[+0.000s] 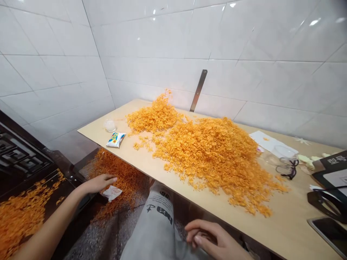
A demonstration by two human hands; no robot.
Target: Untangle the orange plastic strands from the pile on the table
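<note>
My left hand (99,183) reaches out low on the left, its fingers stretched out and nothing visible in them. Just below it is a crumpled white tissue-like piece (112,193), over the orange heap on the floor (116,169). I cannot tell whether the hand touches that piece. My right hand (210,238) hovers above my lap, beside the table's front edge, with fingers loosely curled, a gap between thumb and forefinger, and nothing seen in it. A large pile of small orange flower-like plastic pieces (214,151) covers the middle of the table (151,173).
A smaller orange pile (155,115), a blue-and-white packet (116,139) and a round clear container (110,125) lie at the left. A metal ruler (198,90) leans on the wall. Glasses (288,169) and a phone (332,233) lie right. More orange pieces (21,216) cover a dark bench.
</note>
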